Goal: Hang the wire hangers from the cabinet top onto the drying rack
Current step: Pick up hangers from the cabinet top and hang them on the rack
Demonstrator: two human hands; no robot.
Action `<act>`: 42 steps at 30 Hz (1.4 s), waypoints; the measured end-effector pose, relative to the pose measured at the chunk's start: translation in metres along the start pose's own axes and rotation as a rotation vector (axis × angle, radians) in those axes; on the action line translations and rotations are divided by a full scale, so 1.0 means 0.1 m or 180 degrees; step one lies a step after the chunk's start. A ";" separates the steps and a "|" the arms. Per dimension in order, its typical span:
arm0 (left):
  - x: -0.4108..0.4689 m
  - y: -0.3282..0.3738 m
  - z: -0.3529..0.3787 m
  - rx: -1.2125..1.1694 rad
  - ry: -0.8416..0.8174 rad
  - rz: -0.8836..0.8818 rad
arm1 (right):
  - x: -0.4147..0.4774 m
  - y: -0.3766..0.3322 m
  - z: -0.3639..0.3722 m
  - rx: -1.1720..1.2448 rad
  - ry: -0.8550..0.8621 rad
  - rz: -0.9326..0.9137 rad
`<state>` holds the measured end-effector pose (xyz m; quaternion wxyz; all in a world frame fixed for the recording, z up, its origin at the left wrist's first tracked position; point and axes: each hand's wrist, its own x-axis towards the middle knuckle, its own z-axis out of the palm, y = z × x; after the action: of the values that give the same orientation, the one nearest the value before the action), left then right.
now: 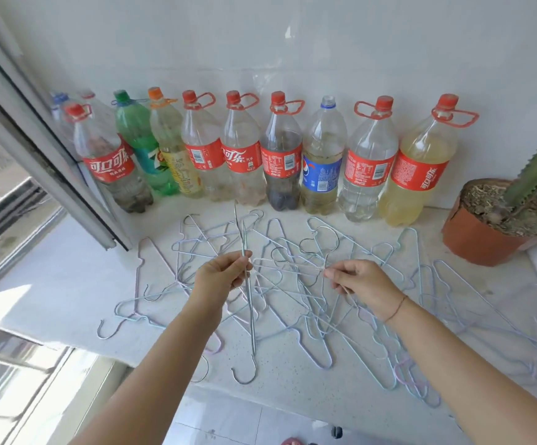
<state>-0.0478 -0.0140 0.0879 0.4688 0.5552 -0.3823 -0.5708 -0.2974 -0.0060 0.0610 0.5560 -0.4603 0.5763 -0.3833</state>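
Pale wire hangers (293, 284) lie tangled on the desk (68, 277); with the left hand (220, 273) pinching one upright and the right hand (362, 284) another's neck, lifting singly should avoid snags.

White speckled cabinet top (68, 284) runs along tiled wall. Pile of pastel wire hangers (293, 303) spread flat across its middle, tangled, a few hooks past front edge. Row of plastic soda bottles (260, 155) stands at back, vs wall. Terracotta pot (485, 232) w/ cactus at right end.
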 end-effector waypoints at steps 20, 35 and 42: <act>-2.97 -0.22 -0.90 -0.0614 0.2601 0.0485 | -1.30 -0.55 1.73 0.0403 -0.2701 0.0044; -6.82 -0.84 -1.23 -0.0951 0.4550 0.0954 | -4.47 -0.17 3.38 0.0246 -0.4760 0.0379; -8.88 -1.21 -1.16 -0.1020 0.5241 0.1086 | -6.49 0.25 3.85 0.0039 -0.5445 0.0380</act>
<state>0.0044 0.8802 0.2063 0.7495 0.6547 0.0870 0.0456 0.0558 0.6487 0.1901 0.8212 -0.5570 -0.0201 0.1225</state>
